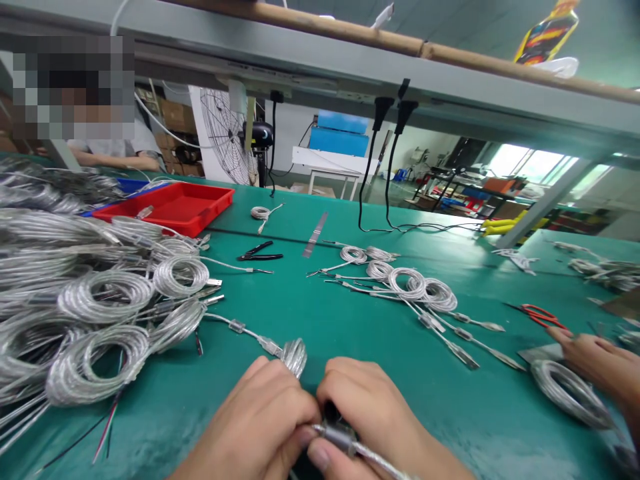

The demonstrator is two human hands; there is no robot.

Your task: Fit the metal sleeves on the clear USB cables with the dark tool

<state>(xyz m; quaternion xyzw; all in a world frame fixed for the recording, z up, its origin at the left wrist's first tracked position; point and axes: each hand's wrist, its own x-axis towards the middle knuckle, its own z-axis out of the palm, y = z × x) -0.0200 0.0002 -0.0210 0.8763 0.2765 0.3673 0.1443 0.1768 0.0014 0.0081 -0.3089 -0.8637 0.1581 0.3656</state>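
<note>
My left hand (260, 420) and my right hand (370, 420) meet at the near edge of the green table (320, 320). Both are closed on one coiled silver cable (296, 355). The coil shows just above my left hand. Its metal plug end (345, 440) sticks out between my thumbs. A loose strand with a small connector (235, 325) runs from the coil toward the pile on the left.
A large pile of coiled silver cables (80, 300) fills the left side. More coils (400, 280) lie mid-table. Black pliers (260, 252), a metal strip (315, 235), a red tray (170, 205) and red scissors (543, 315) lie about. Another person's hand (595, 360) rests at right by a coil (570, 393).
</note>
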